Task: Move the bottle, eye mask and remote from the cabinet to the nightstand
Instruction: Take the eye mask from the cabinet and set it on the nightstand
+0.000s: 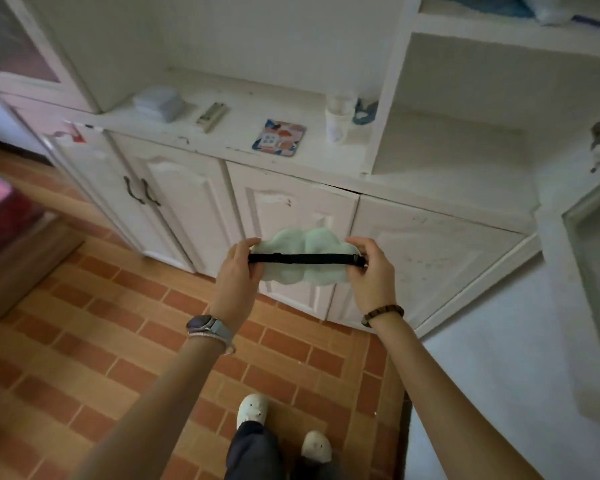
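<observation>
A pale green, cloud-shaped eye mask [297, 258] is held in the air in front of the white cabinet [291, 216], level with its lower doors and above the brick-patterned floor [94, 327]. The mask's left end is gripped by the left hand [238, 268] and its right end by the right hand [369, 268], with the fingers of both closed around the cloth. A black strap [305, 258] is stretched straight across the side of the mask that faces the camera, from one hand to the other. A watch [207, 327] is worn on the left wrist and a beaded bracelet [383, 315] on the right. On the cabinet's countertop, a whitish bottle [338, 119] is seen upright near the right end, just beside the wall of the open shelf unit [388, 98]. A small white remote [268, 141] is seen lying on a patterned coaster [280, 137] near the front edge, left of the bottle and apart from it. Further left, toward the back edge, a slim object [211, 116] too blurred to be identified and a folded grey stack [160, 103] are seen. Two light slippers [253, 408] are visible on the floor below the arms.
</observation>
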Tool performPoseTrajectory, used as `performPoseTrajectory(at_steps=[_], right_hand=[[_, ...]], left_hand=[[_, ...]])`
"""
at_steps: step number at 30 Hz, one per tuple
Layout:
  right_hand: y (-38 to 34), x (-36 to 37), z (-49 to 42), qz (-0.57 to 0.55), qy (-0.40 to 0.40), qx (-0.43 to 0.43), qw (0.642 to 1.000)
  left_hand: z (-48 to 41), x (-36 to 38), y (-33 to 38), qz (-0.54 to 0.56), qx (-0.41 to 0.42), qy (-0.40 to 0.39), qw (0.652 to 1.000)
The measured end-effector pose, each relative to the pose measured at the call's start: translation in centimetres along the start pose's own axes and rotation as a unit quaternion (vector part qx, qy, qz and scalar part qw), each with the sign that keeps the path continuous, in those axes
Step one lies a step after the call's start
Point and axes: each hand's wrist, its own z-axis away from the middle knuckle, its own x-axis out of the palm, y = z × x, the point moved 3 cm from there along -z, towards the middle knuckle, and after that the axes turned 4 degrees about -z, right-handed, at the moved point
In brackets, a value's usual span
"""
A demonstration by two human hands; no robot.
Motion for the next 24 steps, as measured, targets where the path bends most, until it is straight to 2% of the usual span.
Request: performPoseTrajectory(at_steps=[10,18,24], right_hand=[[-7.5,16.3,6.9,-0.022,-0.204,-0.04,0.978],[-14.5,31.9,19.5,-0.006,-0.349,-0.086,0.933],[-19.4,42.2,29.0,-0.012,-0.442,-0.111,0.89]], left_hand=[[11.0,-13.8,-11.6,-0.066,-0.151,0.119,0.979],[24.7,-25.8,-22.4,-0.096,-0.296,0.202,0.929],[33.9,-34.7,-28.5,-0.114,-0.353,0.258,0.892]])
